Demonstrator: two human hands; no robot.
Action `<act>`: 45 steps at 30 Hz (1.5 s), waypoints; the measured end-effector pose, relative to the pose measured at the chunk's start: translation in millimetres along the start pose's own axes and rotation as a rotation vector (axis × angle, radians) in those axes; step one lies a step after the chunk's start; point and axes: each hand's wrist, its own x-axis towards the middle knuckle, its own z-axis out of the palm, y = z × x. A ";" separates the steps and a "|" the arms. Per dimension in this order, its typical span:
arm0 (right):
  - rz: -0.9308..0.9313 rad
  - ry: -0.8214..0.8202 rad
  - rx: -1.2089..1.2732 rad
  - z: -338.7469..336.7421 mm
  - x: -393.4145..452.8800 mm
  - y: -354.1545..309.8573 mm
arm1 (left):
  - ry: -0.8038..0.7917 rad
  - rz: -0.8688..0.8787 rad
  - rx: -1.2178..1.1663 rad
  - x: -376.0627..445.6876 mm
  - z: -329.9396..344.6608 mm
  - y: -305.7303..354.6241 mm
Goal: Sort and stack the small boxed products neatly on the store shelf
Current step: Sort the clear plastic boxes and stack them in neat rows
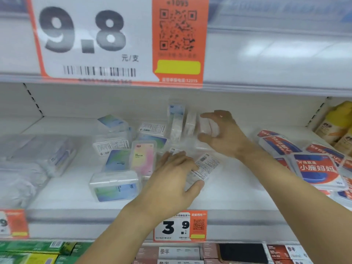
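Head view: both bare hands reach over the white shelf [238,197]. Left hand [171,180] lies palm-down at shelf centre, fingers and thumb closed around a clear box with a printed label [204,166]; the box projects to the right of the fingers, tilted, its label side up. Right hand [221,134] is farther back and to the right, thumb below and fingers above, grasping a clear box [207,128] that stands on edge. This box is the right-hand member of a row of upright boxes [181,124] at the rear of the shelf, just beside its neighbours. Left of both hands, loose boxes lie unsorted at mixed angles: a pink-labelled box [143,157], a blue-green box [116,161] and a large front box [115,187]. Red-and-blue packs [316,170] occupy the shelf's right end. A 3.9 price tag [180,226] sits on the shelf edge beneath the left wrist.
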 end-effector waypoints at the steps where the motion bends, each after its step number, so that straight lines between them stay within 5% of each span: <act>1: 0.057 -0.093 -0.115 8.9 9.3 -4.2 | 0.027 -0.002 -0.004 -0.7 -4.5 -1.5; 5: 0.107 -0.232 -0.401 37.2 44.7 -18.1 | 0.188 -0.099 0.092 -11.9 -35.4 -19.4; 13: 0.059 -0.167 -0.170 25.8 33.4 -21.6 | 0.473 -0.291 0.179 -36.3 -86.4 -56.5; 17: 0.055 0.012 -0.024 -5.5 5.7 -23.5 | 0.200 -0.609 0.380 -55.2 -87.4 -68.6; 20: 0.208 -0.063 0.075 -4.9 -26.7 -23.9 | -0.095 -0.699 0.462 -56.3 -82.4 -61.2; 22: 0.258 -0.118 0.147 7.5 -46.1 -24.1 | 0.015 -0.618 0.275 -47.8 -77.6 -47.4; 26: 0.291 0.044 0.354 30.2 -73.3 -27.3 | 0.305 -0.468 -0.197 -36.2 -74.1 -30.0; 31: 0.289 0.066 0.359 32.4 -87.4 -35.3 | 0.719 -0.652 -0.303 -28.4 -86.4 -80.2; 34: 0.279 -0.081 0.274 37.1 -88.0 -38.9 | 0.503 -0.857 -0.528 -11.3 -85.9 -103.6; 37: 0.263 -0.116 0.224 42.5 -88.8 -38.4 | 0.321 -0.806 -0.662 3.1 -74.2 -107.2; 45: 0.300 -0.141 0.161 12.3 -59.9 -35.6 | 0.211 -0.749 -0.714 14.0 -61.4 -101.0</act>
